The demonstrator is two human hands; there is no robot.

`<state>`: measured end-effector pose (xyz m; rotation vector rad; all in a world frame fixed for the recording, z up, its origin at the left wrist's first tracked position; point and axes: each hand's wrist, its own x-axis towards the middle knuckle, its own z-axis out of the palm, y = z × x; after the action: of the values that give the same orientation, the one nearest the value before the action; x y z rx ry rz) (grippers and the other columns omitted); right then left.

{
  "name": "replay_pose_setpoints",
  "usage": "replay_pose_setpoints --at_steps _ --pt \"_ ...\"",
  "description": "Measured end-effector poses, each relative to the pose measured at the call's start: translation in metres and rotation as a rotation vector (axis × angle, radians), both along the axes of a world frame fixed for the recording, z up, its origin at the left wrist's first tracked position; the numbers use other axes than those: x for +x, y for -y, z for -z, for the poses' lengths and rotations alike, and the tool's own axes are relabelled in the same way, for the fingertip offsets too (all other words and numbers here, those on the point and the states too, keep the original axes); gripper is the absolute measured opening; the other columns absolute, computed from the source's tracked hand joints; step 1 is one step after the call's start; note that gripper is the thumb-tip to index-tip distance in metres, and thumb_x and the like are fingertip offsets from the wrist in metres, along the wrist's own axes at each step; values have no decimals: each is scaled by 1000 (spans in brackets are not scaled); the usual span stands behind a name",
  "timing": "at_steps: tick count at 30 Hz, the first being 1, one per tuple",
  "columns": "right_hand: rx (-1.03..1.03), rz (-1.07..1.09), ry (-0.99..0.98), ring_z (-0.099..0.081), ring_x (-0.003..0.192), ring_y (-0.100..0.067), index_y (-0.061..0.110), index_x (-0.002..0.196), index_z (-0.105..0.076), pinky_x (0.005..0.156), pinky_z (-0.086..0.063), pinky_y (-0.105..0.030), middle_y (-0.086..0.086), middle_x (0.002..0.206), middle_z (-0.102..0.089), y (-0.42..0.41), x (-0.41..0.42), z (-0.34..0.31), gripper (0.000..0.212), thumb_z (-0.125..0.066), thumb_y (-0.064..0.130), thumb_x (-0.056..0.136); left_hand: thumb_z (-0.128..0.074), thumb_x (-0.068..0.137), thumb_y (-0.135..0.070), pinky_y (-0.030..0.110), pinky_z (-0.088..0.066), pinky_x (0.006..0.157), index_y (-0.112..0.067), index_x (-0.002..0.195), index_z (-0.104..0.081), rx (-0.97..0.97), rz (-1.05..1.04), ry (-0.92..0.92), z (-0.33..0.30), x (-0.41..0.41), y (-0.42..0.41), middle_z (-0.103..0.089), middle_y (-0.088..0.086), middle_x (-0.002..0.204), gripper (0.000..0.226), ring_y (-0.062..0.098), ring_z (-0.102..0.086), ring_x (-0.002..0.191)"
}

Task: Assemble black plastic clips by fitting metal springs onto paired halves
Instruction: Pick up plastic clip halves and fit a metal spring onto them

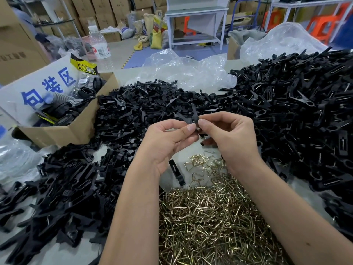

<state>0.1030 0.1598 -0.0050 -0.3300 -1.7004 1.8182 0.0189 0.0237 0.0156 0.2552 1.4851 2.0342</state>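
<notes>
Bright, even overhead light fills the workroom. Glare whitens the plastic sheet (183, 71). Wide-angle distortion bends and softens the edges

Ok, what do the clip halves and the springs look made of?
Clip halves: matte black moulded plastic, by their dull, even sheen. Springs: thin bent wire, apparently metal with a brassy plated finish, judging by the bright glints.

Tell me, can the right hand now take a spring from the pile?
Probably not yet: the right hand and the left hand both pinch the clip. The spring pile lies uncovered just below, so the way is free once it lets go.
</notes>
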Motion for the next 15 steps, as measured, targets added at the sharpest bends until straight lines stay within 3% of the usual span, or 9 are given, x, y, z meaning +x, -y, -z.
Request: replay_pose_setpoints --at_steps 10,15 --pt "135 -23 31 -74 70 -14 13 87 -81 60 -61 -30 -5 77 -78 -4 -1 2 5 -82 8 87 -84 62 -12 18 -58 56 0 78 -72 -87 12 -109 1 -1 1 -75 19 78 23 21 -75 64" --pt "263 -29 70 -75 73 -21 14 89 -81 62 -64 -40 -4 80 -77 -9 1 2 3 -82 10 88 -80 83 -7 18 -58 60 4 86 -76 -169 13 -202 3 -5 4 -77 18 79 12 20 -77 68"
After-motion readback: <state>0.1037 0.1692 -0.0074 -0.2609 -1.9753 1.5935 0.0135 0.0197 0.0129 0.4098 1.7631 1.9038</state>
